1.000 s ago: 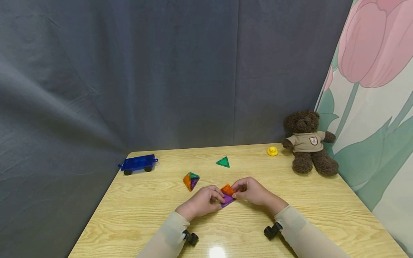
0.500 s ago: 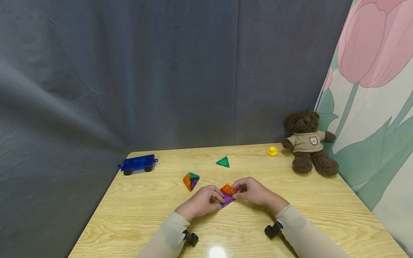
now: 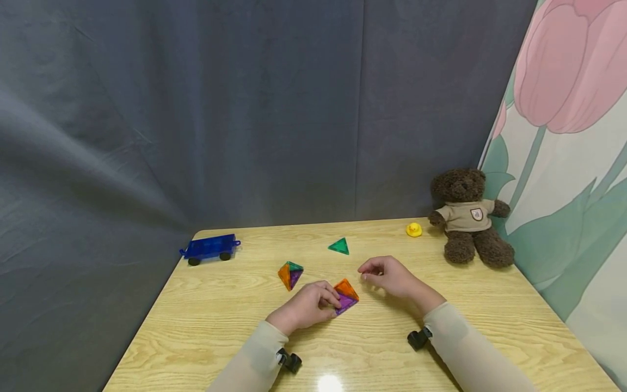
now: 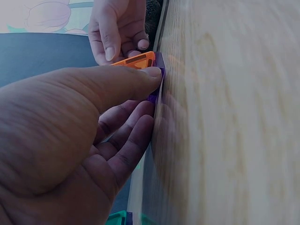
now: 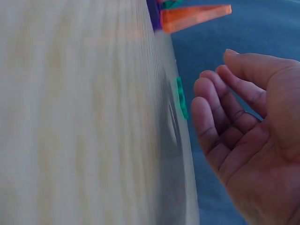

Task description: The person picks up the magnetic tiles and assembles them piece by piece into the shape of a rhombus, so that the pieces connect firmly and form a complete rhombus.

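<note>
On the wooden table (image 3: 206,326) stands a purple triangle tile (image 3: 344,302) with an orange triangle tile (image 3: 347,288) joined to it and tilted up. My left hand (image 3: 335,302) pinches the purple tile at its left edge; in the left wrist view the thumb (image 4: 140,77) lies on the purple tile (image 4: 159,61) beside the orange one (image 4: 133,60). My right hand (image 3: 366,273) hovers just right of and behind the pair, fingers relaxed and holding nothing. In the right wrist view that hand (image 5: 220,79) is open, close to a flat green triangle tile (image 5: 181,98).
The green triangle (image 3: 338,246) lies flat behind the hands. A small orange, green and purple tile pyramid (image 3: 290,275) stands to the left, a blue toy wagon (image 3: 209,247) at the far left corner. A yellow duck (image 3: 413,230) and a teddy bear (image 3: 467,218) sit far right.
My right hand has let go of the orange tile and moved up and back, away from the pair. The left hand keeps its hold on the purple tile.
</note>
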`<state>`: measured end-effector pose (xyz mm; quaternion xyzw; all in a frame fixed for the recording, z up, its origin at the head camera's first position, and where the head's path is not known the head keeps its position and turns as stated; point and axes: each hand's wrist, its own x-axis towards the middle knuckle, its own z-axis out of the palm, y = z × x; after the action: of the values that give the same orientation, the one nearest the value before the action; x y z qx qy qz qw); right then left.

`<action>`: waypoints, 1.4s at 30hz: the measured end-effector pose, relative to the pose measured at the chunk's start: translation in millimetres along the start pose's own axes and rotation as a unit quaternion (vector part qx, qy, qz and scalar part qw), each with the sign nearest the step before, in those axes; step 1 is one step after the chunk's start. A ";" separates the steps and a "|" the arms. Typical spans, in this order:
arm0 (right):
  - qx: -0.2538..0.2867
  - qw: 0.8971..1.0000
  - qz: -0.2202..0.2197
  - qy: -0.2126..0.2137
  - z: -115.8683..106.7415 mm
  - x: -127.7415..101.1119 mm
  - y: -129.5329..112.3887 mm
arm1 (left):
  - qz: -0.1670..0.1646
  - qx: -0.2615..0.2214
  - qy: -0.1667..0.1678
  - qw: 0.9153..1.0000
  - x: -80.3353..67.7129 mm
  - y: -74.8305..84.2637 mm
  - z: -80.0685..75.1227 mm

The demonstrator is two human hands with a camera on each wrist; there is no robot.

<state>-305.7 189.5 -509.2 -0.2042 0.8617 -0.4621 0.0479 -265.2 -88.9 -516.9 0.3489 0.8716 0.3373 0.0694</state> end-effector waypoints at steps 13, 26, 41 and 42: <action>-0.031 0.999 0.001 0.042 -14.5 30.4 0.7 | 0.005 0.003 0.004 1.000 0.7 -2.1 0.2; -0.044 0.997 0.011 0.057 -22.5 57.9 4.6 | 0.000 -0.002 0.009 1.000 -0.4 -3.0 -0.5; -0.046 0.997 0.040 0.043 -19.2 73.8 11.2 | -0.004 -0.011 0.012 1.000 -2.1 -1.1 -2.7; -0.048 0.997 0.043 0.041 -19.3 74.5 11.0 | -0.001 -0.013 0.013 1.000 -2.0 -1.5 -2.7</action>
<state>-382.3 180.4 -499.3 -0.1501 0.8920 -0.4258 0.0221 -265.5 -92.5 -516.0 0.3428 0.8684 0.3529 0.0624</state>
